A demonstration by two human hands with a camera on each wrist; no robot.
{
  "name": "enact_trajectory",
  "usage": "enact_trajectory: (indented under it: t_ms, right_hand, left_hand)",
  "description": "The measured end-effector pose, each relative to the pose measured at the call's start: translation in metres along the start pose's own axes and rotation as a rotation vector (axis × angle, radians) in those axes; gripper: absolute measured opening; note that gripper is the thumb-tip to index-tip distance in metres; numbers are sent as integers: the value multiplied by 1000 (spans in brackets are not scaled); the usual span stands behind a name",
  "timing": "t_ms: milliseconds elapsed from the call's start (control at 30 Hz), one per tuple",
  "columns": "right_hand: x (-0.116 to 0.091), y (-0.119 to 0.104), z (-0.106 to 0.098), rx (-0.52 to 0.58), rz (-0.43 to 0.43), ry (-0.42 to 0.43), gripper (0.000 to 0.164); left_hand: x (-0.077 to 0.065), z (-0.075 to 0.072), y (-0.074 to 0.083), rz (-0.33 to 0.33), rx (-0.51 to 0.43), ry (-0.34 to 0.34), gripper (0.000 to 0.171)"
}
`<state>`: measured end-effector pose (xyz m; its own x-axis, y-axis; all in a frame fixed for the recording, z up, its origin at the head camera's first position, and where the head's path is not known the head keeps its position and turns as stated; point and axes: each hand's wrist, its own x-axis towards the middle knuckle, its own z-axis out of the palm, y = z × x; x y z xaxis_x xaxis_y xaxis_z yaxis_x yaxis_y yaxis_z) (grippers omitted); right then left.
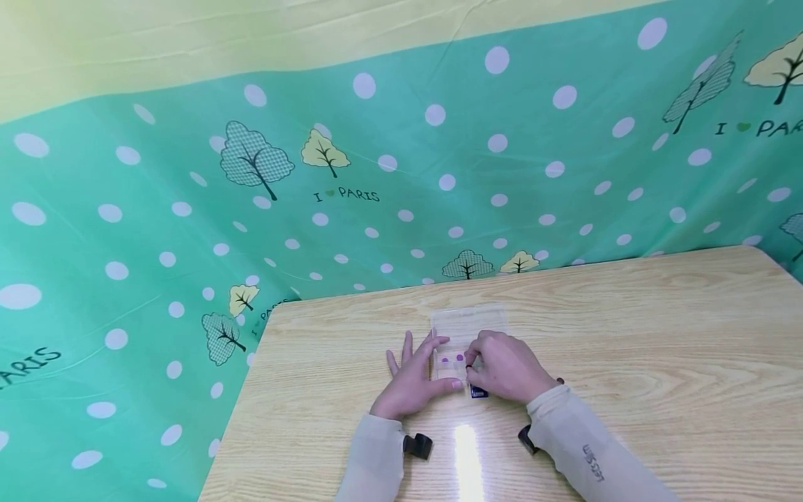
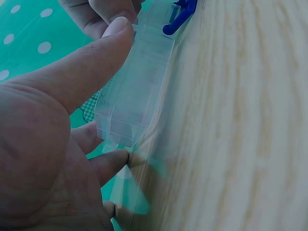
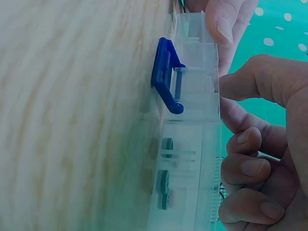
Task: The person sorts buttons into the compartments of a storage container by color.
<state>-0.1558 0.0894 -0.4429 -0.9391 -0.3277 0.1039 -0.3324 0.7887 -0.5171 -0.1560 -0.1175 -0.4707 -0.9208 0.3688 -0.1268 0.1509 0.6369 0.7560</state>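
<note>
A clear plastic box (image 1: 450, 371) with compartment walls stands on the table, a clear panel (image 1: 467, 321) lying behind it. A dark blue latch (image 3: 163, 74) sticks out from its front side. Two small purple pieces (image 1: 460, 358) show in the box from above; through its side, small round pieces (image 3: 165, 182) look dark green. My left hand (image 1: 414, 380) spreads around the left end, its thumb extended along the near edge. My right hand (image 1: 505, 366) reaches over the box with bent fingers, thumb and index finger close together. Whether something lies between those fingertips is hidden.
The box rests on a light wood table (image 1: 627, 348). A green dotted curtain (image 1: 389, 167) hangs along the table's back and left edges. A bright light reflection (image 1: 467, 460) lies on the table in front of the hands.
</note>
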Motion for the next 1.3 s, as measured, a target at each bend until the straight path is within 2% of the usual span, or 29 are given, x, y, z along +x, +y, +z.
enact_trajectory:
  t_ms: [533,1100,1300]
  right_hand:
    - [-1,1,-8,15,4,-32,9]
    - [-11,13,-19,63,34,1,10]
    - [-14,19,-22,71,83,9,9]
  left_hand:
    - [1,0,1,-2,15,-2,79]
    - [1,-1,2,11,27,6,76]
    - [0,-1,3,5,24,7,76]
